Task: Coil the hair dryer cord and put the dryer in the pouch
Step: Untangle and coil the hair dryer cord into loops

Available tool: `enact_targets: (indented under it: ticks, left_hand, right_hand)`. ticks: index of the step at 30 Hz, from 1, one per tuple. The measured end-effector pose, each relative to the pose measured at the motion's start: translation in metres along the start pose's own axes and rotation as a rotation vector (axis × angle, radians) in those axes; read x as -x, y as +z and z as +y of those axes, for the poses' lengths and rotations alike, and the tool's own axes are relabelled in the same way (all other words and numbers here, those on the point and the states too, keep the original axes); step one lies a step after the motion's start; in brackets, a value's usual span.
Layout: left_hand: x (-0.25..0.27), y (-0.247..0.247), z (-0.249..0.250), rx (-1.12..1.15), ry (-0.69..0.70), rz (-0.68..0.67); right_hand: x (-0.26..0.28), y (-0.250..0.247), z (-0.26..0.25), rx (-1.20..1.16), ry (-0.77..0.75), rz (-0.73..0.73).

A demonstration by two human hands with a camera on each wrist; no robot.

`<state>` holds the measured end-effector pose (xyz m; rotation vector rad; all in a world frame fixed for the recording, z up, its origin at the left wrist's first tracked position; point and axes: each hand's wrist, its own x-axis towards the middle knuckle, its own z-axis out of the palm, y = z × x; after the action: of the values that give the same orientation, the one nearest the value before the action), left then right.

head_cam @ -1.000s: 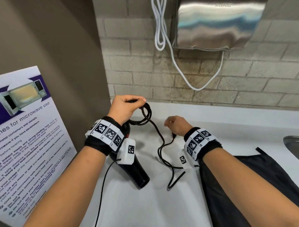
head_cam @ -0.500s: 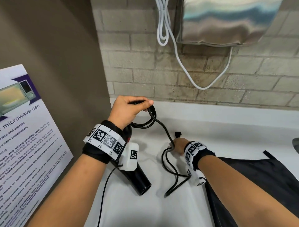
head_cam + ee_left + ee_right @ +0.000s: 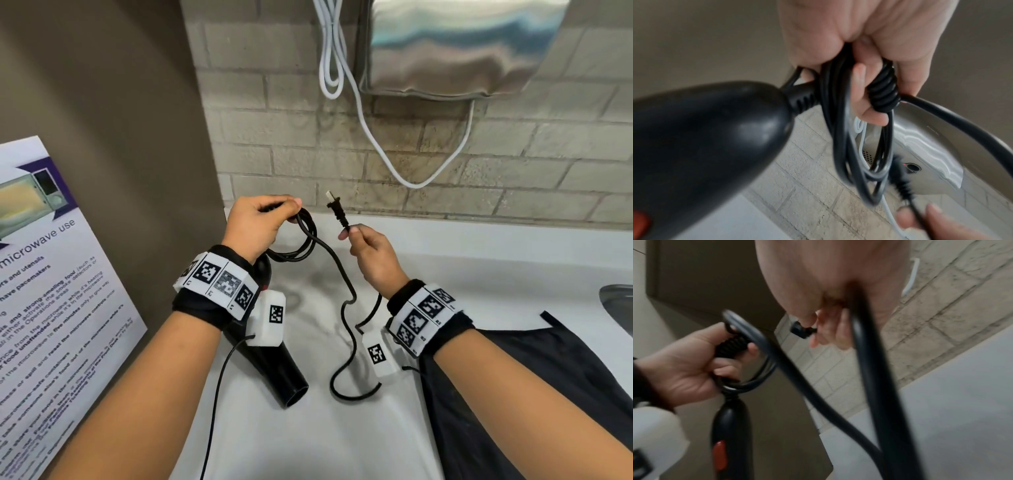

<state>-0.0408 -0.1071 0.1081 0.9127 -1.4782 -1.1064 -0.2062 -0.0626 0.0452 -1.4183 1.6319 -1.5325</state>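
Two hands are at work over the white desk (image 3: pixel 342 445). Nearest the viewer, the black pouch (image 3: pixel 513 394) lies flat on the desk at the right, under the right forearm, with nothing in it yet. Beside it the loose part of the cord (image 3: pixel 344 329) sags in a wavy run whose lowest loop rests on the desk. Left of that the hair dryer (image 3: pixel 274 370) hangs nozzle-down below the left wrist, its mouth close to the desk.

Farther off, the left hand (image 3: pixel 255 224) is closed around a small bundle of finished coils and the ribbed collar where the cord leaves the dryer handle. The right hand (image 3: pixel 371 255) pinches the cord just below the plug (image 3: pixel 337 209), thumb against fingers, with the prongs pointing up.

Half a second ago that right hand was low near the desk, gripping mid-cord; now it has risen level with the left and holds the very end. I judge that only the slack between the hands is left to wind, perhaps one or two turns, before the dryer can go to the pouch.

Beyond, a steel wall dryer (image 3: pixel 452 48) and white cable (image 3: pixel 346 78) hang on the brick.
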Motion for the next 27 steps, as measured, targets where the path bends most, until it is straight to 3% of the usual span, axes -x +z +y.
enact_targets:
  ticks: [3, 8, 12, 17, 23, 27]
  left_hand:
    - [-0.004, 0.0, -0.001, -0.009, -0.01, 0.045]
    - [-0.006, -0.001, -0.004, 0.025, -0.072, 0.042]
    - [-0.005, 0.001, -0.005, 0.033, -0.081, 0.004]
    - [-0.005, 0.006, -0.011, -0.039, 0.011, -0.084]
    - [-0.006, 0.002, -0.015, -0.103, 0.107, -0.153]
    - [-0.004, 0.004, -0.016, -0.045, 0.121, -0.156]
  right_hand:
    - [0.006, 0.001, -0.003, 0.019, -0.11, -0.069]
    - [0.007, -0.006, -0.007, 0.342, 0.005, -0.248]
    - [0.013, -0.006, -0.018, 0.571, 0.009, -0.229]
    - [0.011, 0.013, -0.038, 0.432, -0.06, -0.039]
    - [-0.004, 0.023, -0.046, 0.454, 0.057, -0.121]
    - [0.0, 0.029, -0.051, 0.374, 0.082, -0.028]
